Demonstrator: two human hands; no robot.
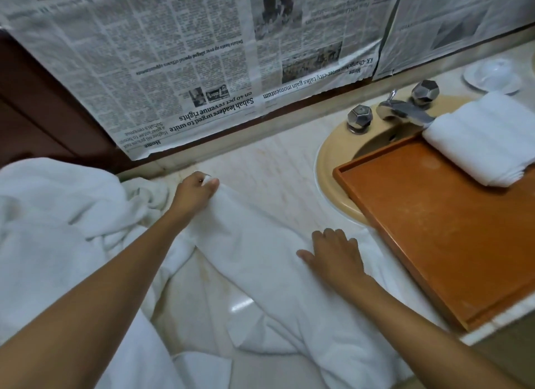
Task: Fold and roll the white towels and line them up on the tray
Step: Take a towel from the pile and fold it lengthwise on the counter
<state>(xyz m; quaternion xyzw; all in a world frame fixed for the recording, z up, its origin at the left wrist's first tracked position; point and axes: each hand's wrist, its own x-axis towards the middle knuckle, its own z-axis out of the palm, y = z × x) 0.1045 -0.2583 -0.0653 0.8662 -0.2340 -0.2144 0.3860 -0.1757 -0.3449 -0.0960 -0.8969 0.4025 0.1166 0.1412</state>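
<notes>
The tray (434,214) holds one rolled towel (483,139); left hand (192,194) pinches loose towel (260,258); right hand (335,255) rests open on it.

2 arms are in view, both unclothed: the left forearm (101,287) and right forearm (419,325) are bare from the near edge to the wrists. The left hand (192,193) and right hand (333,255) are bare too, the left thumbnail short and plain.

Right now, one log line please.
left hand pinches towel corner | right hand flat on towel | tray holds one folded towel
</notes>
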